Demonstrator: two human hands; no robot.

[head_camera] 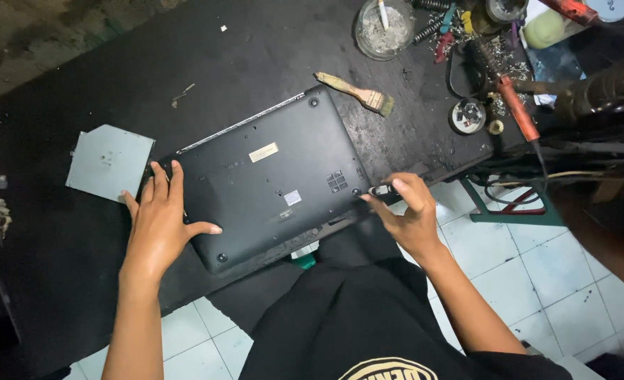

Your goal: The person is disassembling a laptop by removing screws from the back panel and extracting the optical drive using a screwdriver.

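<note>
A black laptop lies upside down on a dark work table, its bottom cover facing up. My left hand rests flat on the laptop's left edge, fingers spread, holding nothing. My right hand is at the laptop's right front corner, fingers pinched around a small dark tool whose tip sits near a corner screw. A grey flat optical drive lies just left of the laptop, beside my left hand.
A paint brush lies behind the laptop. A glass ashtray, springs, a soldering iron and small parts crowd the table's back right. The table's edge runs under the laptop; white tiled floor lies below.
</note>
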